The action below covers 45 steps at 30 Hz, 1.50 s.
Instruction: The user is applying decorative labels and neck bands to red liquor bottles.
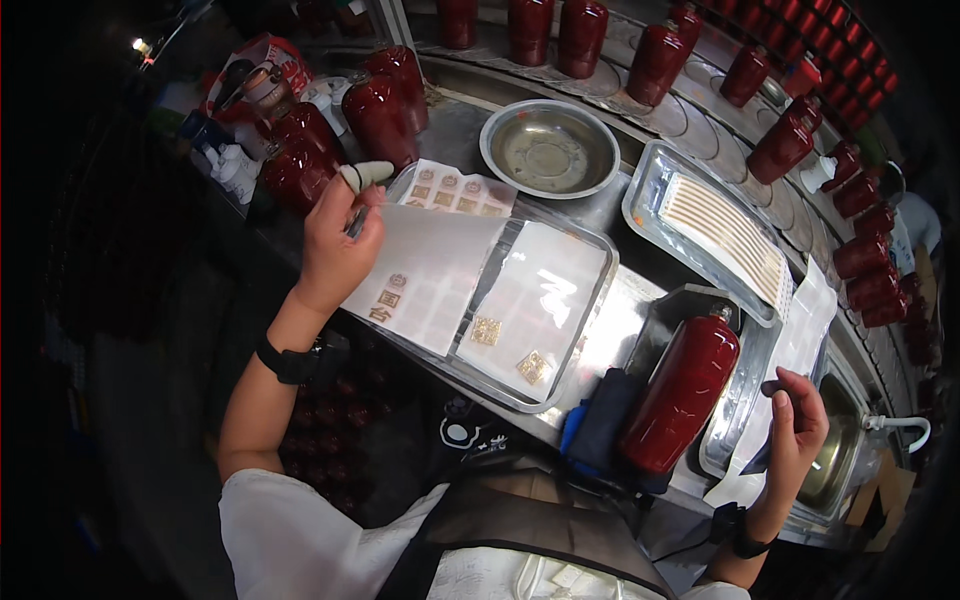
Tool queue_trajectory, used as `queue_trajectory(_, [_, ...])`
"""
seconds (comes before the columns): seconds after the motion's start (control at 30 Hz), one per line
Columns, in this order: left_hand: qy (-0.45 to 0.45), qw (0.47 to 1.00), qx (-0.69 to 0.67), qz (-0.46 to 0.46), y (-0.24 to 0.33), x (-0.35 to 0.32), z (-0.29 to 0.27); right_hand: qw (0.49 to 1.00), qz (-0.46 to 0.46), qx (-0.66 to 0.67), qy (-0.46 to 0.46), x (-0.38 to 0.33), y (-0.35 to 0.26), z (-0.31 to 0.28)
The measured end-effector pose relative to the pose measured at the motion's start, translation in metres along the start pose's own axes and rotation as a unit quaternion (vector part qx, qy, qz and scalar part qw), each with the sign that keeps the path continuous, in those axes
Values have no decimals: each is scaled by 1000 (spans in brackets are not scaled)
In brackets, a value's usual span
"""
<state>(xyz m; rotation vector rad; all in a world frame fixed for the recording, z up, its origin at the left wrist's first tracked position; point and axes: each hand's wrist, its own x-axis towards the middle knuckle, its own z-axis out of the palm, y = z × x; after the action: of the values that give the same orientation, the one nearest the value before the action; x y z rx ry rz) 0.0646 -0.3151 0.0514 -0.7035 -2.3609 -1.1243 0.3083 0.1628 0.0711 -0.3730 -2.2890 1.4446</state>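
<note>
My left hand (343, 240), with a pale cover on one finger, pinches the corner of a whitish decal sheet (437, 265) and holds it lifted over a metal tray (541, 402). A few gold marks show along the sheet's near left. In that tray lies another sheet (545, 290) with two gold square decals (487, 331). Off to the right, my right hand (797, 425) is closed at the fingertips around a small dark piece (772, 387), its kind unclear. Between my hands a glossy red bottle (682, 395) lies tilted on a dark cloth (608, 415).
Behind the trays is a round metal basin (550, 150) of liquid. A second tray (648, 205) bears striped gold strips (728, 240). Red bottles (380, 115) crowd the left; more stand along a conveyor (690, 115). A sink (835, 450) with a white tap (900, 430) is at right.
</note>
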Motion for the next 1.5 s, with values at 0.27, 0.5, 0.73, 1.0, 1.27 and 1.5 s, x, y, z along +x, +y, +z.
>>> queue_trajectory(0.27, [63,990,-127,4,33,26,-26,975,-126,-40,-176,29,-75,78])
queue_trajectory(0.5, [51,982,-172,54,107,59,-42,936,-185,-71,-292,63,-114,148])
queue_trajectory(0.73, [52,966,-228,107,151,90,-23,938,-150,180,-255,96,-108,197])
queue_trajectory(1.0, [-94,973,-209,-20,80,59,63,937,-145,287,-135,97,-116,133])
queue_trajectory(1.27, [-172,939,-286,-86,130,55,95,948,-122,284,-81,82,-91,86])
queue_trajectory(1.5, [-219,910,-339,-91,113,52,104,953,-109,281,-40,68,-66,65])
